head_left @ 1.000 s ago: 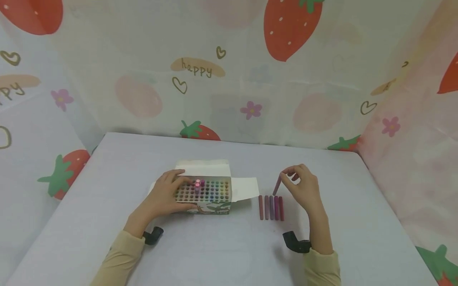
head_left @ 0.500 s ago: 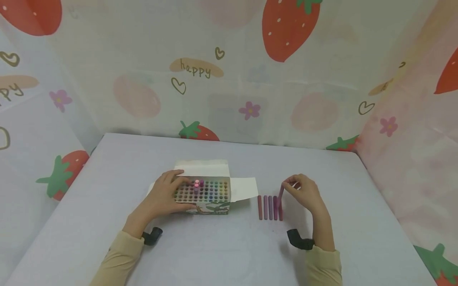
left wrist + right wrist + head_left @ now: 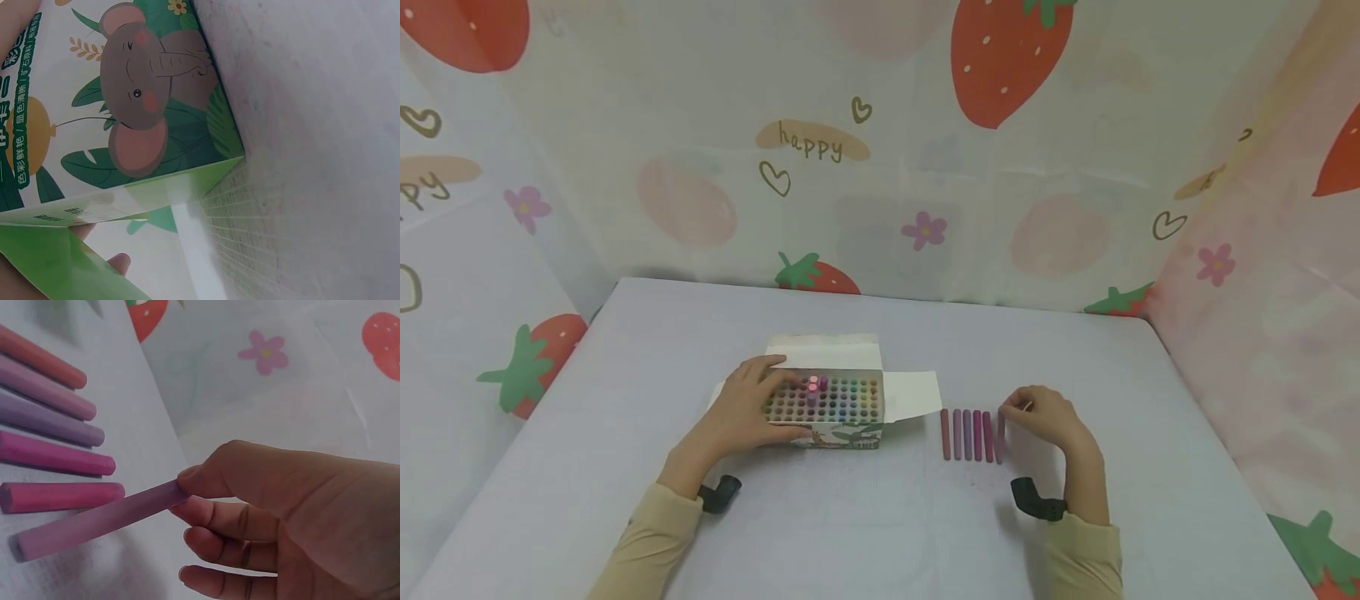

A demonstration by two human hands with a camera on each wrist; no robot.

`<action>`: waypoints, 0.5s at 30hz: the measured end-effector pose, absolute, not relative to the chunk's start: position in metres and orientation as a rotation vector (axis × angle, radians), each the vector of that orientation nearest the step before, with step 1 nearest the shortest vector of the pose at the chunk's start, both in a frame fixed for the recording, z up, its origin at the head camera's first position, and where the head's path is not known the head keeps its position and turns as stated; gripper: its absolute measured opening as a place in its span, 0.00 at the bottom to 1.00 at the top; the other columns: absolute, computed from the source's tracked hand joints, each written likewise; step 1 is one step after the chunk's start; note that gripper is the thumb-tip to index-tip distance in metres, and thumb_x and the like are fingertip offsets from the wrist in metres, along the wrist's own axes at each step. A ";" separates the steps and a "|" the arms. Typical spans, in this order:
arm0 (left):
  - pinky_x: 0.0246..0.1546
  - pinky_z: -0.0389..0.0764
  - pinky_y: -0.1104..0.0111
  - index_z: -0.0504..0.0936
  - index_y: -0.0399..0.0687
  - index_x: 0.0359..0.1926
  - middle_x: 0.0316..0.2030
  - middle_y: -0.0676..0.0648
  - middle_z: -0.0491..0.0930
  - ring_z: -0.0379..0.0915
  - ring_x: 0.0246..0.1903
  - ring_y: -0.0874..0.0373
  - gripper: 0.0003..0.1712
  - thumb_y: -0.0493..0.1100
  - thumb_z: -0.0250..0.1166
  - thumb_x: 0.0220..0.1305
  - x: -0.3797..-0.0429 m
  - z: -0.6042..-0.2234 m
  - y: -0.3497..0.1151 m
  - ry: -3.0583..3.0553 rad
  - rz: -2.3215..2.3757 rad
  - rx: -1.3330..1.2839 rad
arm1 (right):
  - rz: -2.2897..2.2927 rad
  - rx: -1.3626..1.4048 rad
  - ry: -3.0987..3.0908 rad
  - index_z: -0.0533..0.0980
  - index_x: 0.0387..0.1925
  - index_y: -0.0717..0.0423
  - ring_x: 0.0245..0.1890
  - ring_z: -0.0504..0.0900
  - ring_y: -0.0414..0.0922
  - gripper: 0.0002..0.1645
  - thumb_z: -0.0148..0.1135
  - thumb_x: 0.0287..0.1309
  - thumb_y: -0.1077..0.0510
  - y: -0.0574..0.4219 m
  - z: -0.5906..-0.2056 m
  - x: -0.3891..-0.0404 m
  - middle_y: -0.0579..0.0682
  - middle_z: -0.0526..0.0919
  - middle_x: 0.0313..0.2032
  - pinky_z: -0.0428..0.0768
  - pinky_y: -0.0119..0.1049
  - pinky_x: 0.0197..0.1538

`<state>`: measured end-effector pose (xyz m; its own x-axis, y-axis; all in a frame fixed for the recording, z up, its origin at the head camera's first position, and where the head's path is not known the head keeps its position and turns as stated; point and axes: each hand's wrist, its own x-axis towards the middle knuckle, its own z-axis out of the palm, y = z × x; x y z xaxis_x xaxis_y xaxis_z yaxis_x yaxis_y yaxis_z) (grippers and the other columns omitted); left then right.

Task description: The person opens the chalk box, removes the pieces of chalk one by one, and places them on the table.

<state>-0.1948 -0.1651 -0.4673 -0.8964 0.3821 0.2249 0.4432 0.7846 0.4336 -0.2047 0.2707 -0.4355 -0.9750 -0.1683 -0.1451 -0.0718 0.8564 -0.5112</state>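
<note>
Strawberry-print white fabric backdrop point(image 3: 700, 83) fills the rear. In front, white-cloth-covered bench point(image 3: 880, 533). Next, white rectangular cardboard box point(image 3: 850, 437) with elephant-and-leaf print, lid flap and side flap open, sitting left of centre. Person's left hand point(image 3: 741, 412), beige sleeve, spans the box's left end: fingers spread apart, thumb along the near wall, others reaching over the top. Right hand point(image 3: 1051, 417), same sleeve, just right of the row, thumb and index finger pinching one end of a mauve-pink round stick point(image 3: 100, 522); other fingers bent loosely. That stick is at the row's right end, angled down; can't tell if its far tip touches the bench. Row of five coloured sticks point(image 3: 967, 435), red-brown through violet to crimson, lies side by side between box and right hand. Smallest: pink and purple stick ends point(image 3: 813, 389) rising above the box's rows.
</note>
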 end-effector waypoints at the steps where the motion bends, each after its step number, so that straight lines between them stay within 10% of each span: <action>1: 0.62 0.55 0.43 0.73 0.60 0.50 0.63 0.41 0.60 0.51 0.64 0.42 0.41 0.73 0.68 0.36 -0.195 -0.468 -0.165 -2.846 -0.738 -0.663 | -0.761 -0.188 2.842 0.80 0.31 0.55 0.35 0.76 0.45 0.13 0.58 0.57 0.50 0.271 -0.437 -0.205 0.49 0.80 0.32 0.71 0.36 0.33; 15: 0.62 0.55 0.43 0.73 0.61 0.50 0.64 0.42 0.59 0.51 0.65 0.42 0.41 0.75 0.67 0.36 -0.195 -0.469 -0.165 -2.841 -0.726 -0.663 | -0.720 -0.111 2.887 0.79 0.32 0.57 0.36 0.75 0.48 0.14 0.58 0.57 0.49 0.266 -0.450 -0.209 0.51 0.81 0.33 0.69 0.48 0.41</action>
<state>-0.1946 -0.1651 -0.4691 -0.8942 0.3822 0.2331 0.4472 0.7871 0.4247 -0.2094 0.2664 -0.4500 -0.9838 -0.1110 -0.1406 -0.0320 0.8811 -0.4718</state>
